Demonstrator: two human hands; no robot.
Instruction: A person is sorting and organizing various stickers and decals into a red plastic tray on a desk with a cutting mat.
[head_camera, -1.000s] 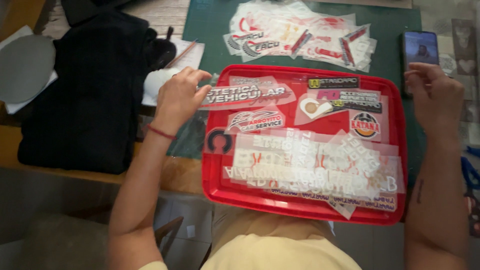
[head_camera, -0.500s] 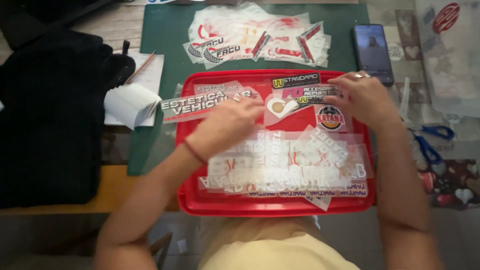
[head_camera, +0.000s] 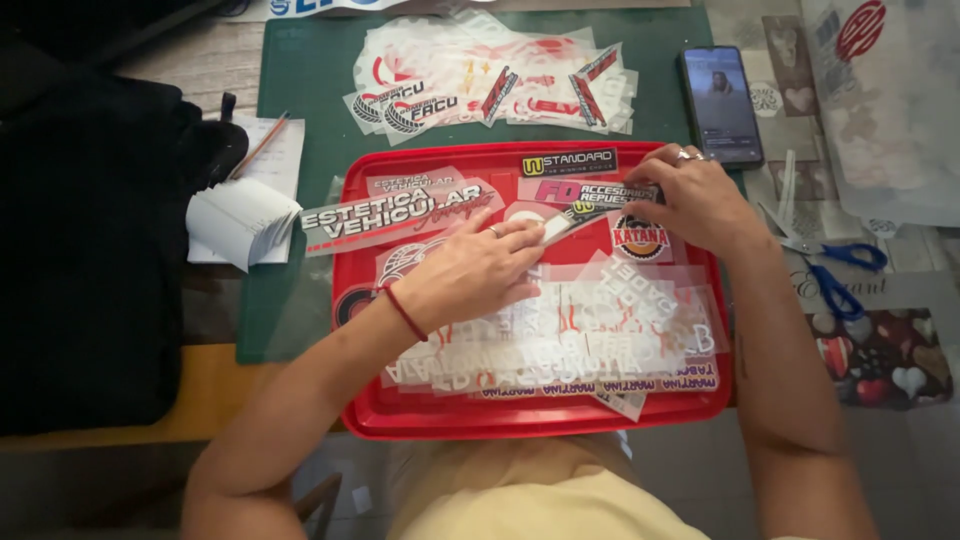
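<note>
A red plastic tray (head_camera: 400, 425) on my lap edge holds many printed stickers and clear transfer sheets. My left hand (head_camera: 470, 272), with a red band at the wrist, lies over the middle of the tray, its fingertips pinching the left end of a narrow dark sticker strip (head_camera: 590, 207). My right hand (head_camera: 695, 200), wearing a ring, grips the strip's right end at the tray's upper right, next to a round red and black sticker (head_camera: 638, 240). A long grey lettered sticker (head_camera: 395, 215) overhangs the tray's left rim.
A green cutting mat (head_camera: 300, 110) lies under the tray and carries a pile of cut stickers (head_camera: 490, 80). A phone (head_camera: 720, 105) lies at the right, blue-handled scissors (head_camera: 835, 275) below it. A black bag (head_camera: 90, 240) and a small white notepad (head_camera: 240, 220) lie to the left.
Both hands have come in from the tray's outer edges to its upper middle and closed on the narrow dark sticker strip. The camera view has shifted left and down.
</note>
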